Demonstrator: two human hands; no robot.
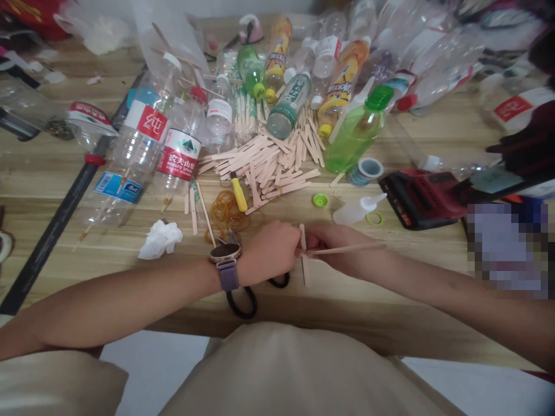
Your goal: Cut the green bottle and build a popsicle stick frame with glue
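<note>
Close to the table's front edge, my left hand (pixel 274 249), with a watch on its wrist, is closed with its fingertips on wooden craft sticks. My right hand (pixel 326 241) meets it from the other side, also closed on the sticks. One craft stick (pixel 306 271) points toward me between the hands. A second stick (pixel 347 249) crosses it and reaches right over my right wrist. The crossing point is partly covered by my fingers. Beneath my left hand lie scissors (pixel 241 305) with black handles. Rubber bands (pixel 225 209) and a yellow-handled tool (pixel 239 194) rest just beyond.
A pile of craft sticks (pixel 277 159) spreads across the middle. Plastic bottles stand and lie behind it, including a green bottle (pixel 355 136). On the right are a glue bottle (pixel 358 209) and a red-black power tool (pixel 427 196). Crumpled tissue (pixel 160 238) lies left.
</note>
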